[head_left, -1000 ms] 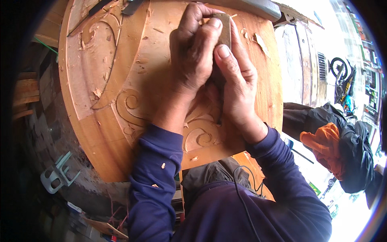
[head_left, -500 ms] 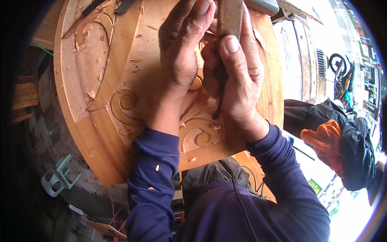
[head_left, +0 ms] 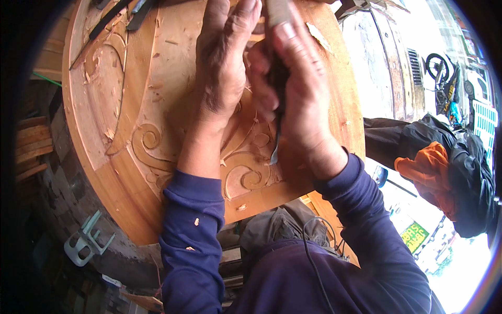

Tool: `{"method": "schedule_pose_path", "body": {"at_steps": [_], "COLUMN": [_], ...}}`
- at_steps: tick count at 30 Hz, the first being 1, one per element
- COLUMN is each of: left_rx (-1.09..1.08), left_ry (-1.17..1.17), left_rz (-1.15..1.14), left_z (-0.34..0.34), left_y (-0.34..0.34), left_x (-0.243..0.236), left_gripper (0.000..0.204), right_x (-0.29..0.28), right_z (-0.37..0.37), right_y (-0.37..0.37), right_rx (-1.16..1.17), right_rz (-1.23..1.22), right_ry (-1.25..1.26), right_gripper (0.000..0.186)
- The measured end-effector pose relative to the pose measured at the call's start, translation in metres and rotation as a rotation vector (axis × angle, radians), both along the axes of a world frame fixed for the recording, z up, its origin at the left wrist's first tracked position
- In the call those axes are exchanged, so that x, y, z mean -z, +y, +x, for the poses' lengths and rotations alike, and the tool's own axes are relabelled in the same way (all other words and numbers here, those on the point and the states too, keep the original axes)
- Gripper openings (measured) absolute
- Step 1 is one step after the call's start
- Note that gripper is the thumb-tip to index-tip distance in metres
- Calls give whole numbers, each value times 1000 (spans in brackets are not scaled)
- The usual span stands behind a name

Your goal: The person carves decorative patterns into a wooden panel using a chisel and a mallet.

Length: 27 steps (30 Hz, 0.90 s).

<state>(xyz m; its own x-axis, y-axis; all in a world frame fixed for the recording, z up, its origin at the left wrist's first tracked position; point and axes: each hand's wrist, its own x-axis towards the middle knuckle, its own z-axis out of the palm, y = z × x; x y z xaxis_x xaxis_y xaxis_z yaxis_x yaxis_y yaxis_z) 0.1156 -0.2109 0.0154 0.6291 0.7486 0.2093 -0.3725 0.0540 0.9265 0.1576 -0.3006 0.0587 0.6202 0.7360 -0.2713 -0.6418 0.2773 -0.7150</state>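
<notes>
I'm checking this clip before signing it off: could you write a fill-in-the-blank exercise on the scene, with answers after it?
1. The chisel is in the person's ____ hand.
2. The chisel's blade points ____ the person's body, not away from it.
3. Small chips cling to the ____ sleeve.
4. The bright cloth among the dark fabric is ____.

Missing words: right; toward; left; orange.

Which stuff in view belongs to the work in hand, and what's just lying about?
In the work:
- chisel-like tool, in the right hand
- carved wooden panel, under both hands
- left hand, open beside the tool

Lying about:
- dark tools on the panel, upper left, unheld; possibly related
- pale plastic chair
- orange cloth
- motorbike
</notes>
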Motion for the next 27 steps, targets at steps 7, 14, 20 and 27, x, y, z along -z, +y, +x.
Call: {"method": "schedule_pose_path", "body": {"at_steps": [7, 14, 20, 27], "left_rx": [-36, -227, -83, 42], "left_ry": [-77, -30, 0, 57], "left_rz": [197, 195, 175, -128], "left_z": [-5, -8, -11, -13], "left_y": [20, 21, 22, 6], "left_x": [2, 11, 34, -13], "left_gripper": [55, 29, 24, 58], "right_x": [26, 54, 47, 11], "right_z": [-16, -14, -19, 7], "right_y": [11, 8, -12, 6], "right_rx": [-41, -109, -112, 59], "right_rz": [279, 161, -77, 168], "right_ry": [-100, -414, -468, -98], "right_gripper": [58, 58, 59, 53]}}
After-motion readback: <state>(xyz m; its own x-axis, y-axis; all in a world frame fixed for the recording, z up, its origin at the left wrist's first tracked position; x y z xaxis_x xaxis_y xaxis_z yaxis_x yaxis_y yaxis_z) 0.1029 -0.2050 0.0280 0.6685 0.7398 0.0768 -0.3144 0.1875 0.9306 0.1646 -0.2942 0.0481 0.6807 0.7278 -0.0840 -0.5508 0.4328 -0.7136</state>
